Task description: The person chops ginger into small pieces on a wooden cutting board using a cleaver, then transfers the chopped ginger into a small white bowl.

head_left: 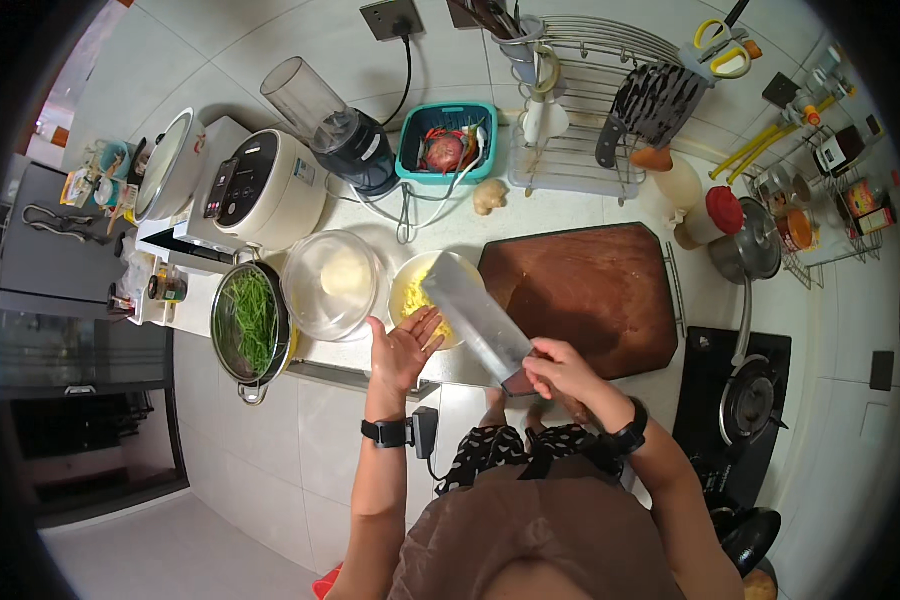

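Note:
My right hand [567, 375] is wrapped round the dark handle of a cleaver [478, 318]. Its broad grey blade slants up and left over a white bowl [398, 292], hiding part of it. Inside the bowl lie small yellow chopped pieces [416, 290]. My left hand [404, 352] is at the bowl's near left side, palm up, fingers spread and holding nothing. Fingertips come close to the blade's left side; whether they touch it I cannot tell. To the right of the bowl is a brown wooden cutting board [595, 295], wet-looking, with dark shadow on it.
Left of the bowl stand a clear bowl [315, 318] with something pale in it and a strainer of green stalks [253, 318]. Behind are a rice cooker [270, 190], a blender [355, 150], a teal basket [410, 170] and ginger [489, 197]. A gas stove [705, 410] is at right.

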Motion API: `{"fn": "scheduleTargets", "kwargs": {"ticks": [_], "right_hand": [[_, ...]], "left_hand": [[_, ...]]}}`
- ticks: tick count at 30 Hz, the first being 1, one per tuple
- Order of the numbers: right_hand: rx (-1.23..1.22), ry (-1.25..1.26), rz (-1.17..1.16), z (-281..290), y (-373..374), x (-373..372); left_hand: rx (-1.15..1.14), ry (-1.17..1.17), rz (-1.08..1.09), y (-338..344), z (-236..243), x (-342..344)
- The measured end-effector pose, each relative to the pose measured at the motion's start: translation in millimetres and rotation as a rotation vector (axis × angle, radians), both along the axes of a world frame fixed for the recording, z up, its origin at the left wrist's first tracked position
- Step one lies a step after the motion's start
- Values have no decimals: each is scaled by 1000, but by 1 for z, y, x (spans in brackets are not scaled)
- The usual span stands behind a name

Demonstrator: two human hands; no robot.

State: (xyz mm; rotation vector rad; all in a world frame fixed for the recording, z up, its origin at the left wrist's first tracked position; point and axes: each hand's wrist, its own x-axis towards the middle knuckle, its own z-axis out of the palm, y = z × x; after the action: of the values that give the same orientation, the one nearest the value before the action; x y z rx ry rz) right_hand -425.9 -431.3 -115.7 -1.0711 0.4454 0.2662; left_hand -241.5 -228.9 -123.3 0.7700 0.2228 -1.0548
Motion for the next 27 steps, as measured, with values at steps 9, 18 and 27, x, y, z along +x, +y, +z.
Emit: {"fn": "scheduleTargets", "kwargs": {"ticks": [9, 18, 27], "right_hand": [[52, 66, -394, 8, -39, -49], [-25, 167, -700, -45, -82, -109], [-438, 212, -639, -99, -88, -114]], "left_hand": [[1388, -1619, -439, -11, -53, 18], [1271, -1737, -499, -25, -53, 10], [1286, -1644, -525, -28, -48, 5]]}}
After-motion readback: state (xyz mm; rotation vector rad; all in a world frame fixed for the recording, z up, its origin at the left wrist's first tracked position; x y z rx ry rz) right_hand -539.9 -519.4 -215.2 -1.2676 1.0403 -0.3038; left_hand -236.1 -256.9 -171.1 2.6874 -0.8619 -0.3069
